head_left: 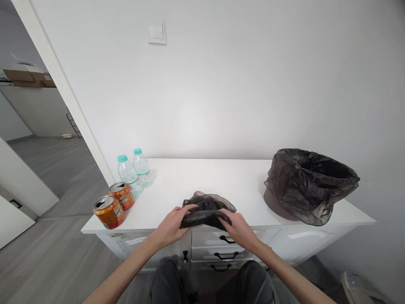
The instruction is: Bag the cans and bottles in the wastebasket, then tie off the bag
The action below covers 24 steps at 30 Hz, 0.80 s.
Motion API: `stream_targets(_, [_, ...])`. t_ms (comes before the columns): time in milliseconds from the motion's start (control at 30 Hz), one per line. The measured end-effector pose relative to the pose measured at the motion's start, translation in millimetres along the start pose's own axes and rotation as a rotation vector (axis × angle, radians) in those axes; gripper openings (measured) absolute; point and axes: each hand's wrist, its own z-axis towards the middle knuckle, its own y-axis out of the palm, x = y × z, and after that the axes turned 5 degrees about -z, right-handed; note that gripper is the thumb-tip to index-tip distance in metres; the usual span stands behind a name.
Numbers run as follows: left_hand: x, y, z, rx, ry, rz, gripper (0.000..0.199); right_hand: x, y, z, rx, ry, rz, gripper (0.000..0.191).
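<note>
Between my two hands is a black plastic garbage bag [205, 217], its near part gathered into a thick roll and its thin, crumpled end spread on the white cabinet top [171, 177]. My left hand [175, 223] grips the roll's left end, thumb below and fingers over it. The right end is pinched in my right hand [238, 226]. Both hands are at the cabinet's front edge. To the right stands a brown trash bin [278, 207], lined with another black bag [300, 181] folded over its rim; the bin's inside is mostly hidden.
Two orange soda cans [110, 212] stand at the cabinet's left front corner. Behind them are two clear bottles [128, 171] with teal caps. A white wall with a light switch [157, 33] rises behind. Drawers with black handles [226, 255] are below, above my knees.
</note>
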Motion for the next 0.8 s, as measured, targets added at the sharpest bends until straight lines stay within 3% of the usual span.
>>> stream_targets(67, [7, -4.4, 4, 0.071, -0.094, -0.067, 0.062, 5, -2, 12, 0.041, 0.086, 0.104, 0.033])
stream_targets(133, [16, -6.5, 15, 0.189, -0.123, 0.003, 0.062, 11, 0, 25, 0.083, 0.171, 0.136, 0.033])
stream_targets(233, [27, -3.0, 35, 0.373, 0.002, 0.324, 0.053, 20, 8, 42, 0.084, 0.310, 0.087, 0.030])
stream_targets(300, [29, 5.5, 48, 0.340, 0.146, 0.483, 0.047, 23, 13, 47, 0.081, 0.364, 0.057, 0.029])
stream_targets(367, [23, 18.5, 58, 0.214, 0.223, 0.544, 0.044, 20, 16, 48, 0.162, 0.346, -0.041, 0.037])
stream_targets(500, [-6, 46.5, 69, 0.055, 0.142, 0.489, 0.053, 6, 19, 41, 0.309, 0.048, -0.441, 0.049])
stream_targets(600, [-27, 57.6, 68, 0.039, 0.096, 0.422, 0.056, 2, 25, 33, 0.212, -0.080, -0.549, 0.049])
stream_targets(800, [-47, 56.5, 41, 0.116, 0.024, 0.401, 0.055, 16, 46, 21, 0.060, 0.086, -0.514, 0.061])
